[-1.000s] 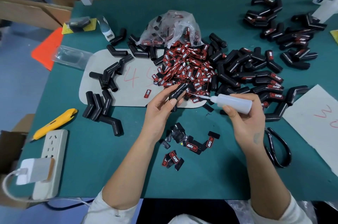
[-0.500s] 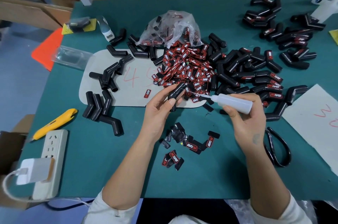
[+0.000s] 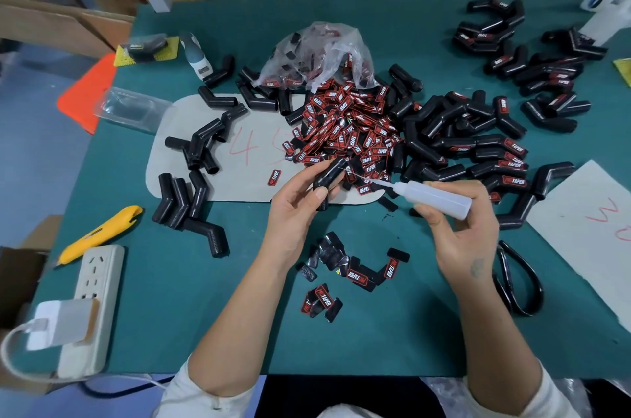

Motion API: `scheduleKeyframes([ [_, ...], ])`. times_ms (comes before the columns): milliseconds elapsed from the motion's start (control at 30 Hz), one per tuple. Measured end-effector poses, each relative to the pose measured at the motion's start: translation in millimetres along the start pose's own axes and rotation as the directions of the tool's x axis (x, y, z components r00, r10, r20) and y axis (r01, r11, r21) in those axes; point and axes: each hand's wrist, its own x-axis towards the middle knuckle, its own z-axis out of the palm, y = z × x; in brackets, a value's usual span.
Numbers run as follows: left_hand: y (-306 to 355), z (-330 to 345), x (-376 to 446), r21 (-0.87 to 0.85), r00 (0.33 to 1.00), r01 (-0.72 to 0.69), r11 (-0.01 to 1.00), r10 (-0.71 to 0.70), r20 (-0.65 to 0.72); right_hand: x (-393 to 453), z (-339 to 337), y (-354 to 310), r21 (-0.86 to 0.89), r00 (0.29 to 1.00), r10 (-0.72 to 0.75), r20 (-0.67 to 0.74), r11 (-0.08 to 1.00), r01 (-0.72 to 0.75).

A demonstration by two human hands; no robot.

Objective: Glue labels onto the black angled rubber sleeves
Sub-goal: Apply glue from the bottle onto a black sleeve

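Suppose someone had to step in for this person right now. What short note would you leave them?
Left hand: holding one bare black sleeve.
Right hand: holding the glue bottle, nozzle aimed at that sleeve.
Loose labels are piled mid-table, a few more near you.
Done: labelled sleeves at far right.
Left: bare sleeves at left. Glue, then press a label on.

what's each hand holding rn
left hand: closed on a black angled sleeve
right hand: closed on the glue bottle, nozzle toward the sleeve
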Motion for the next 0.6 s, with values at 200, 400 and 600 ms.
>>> scheduleKeyframes([
  [200, -0.8, -1.3, 1.2, 0.001, 1.0, -0.008, 1.0, 0.008, 0.004, 0.2, 0.1, -0.7, -0.012, 1.0, -0.024, -0.001, 1.0, 0.024],
  [400, -3.0, -2.6, 1.9, 0.004, 1.0, -0.007, 1.0, 0.007, 0.007, -0.2, 0.0, -1.1, -0.022, 1.0, -0.026, 0.014, 0.999, 0.026],
  [600, -3.4, -3.3, 1.5, 0.029, 1.0, 0.005, 1.0, -0.005, 0.015, 0.4, 0.3, -2.7, -0.022, 0.999, -0.031, 0.01, 0.999, 0.031],
])
